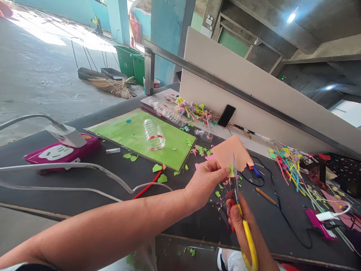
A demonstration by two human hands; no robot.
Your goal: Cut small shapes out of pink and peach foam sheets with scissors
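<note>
My left hand (207, 180) pinches an orange sheet of paper (231, 151) by its lower edge, with a small green paper piece (231, 170) at the thumb. In my right hand (243, 222) is a pair of scissors (246, 235) with yellow and red handles. The blades point up, and one lies in front of the orange sheet near its lower edge. Whether they are cutting into the paper I cannot tell. Green and pink paper scraps (217, 194) lie on the dark table below the hands.
A cut plastic bottle (153, 134) stands on a green sheet (121, 137) to the left. Nearby are a purple power strip (62, 152), white cables (93, 168), a black phone (226, 115), pipe-cleaner flowers (191, 108), and a wooden stick (266, 196).
</note>
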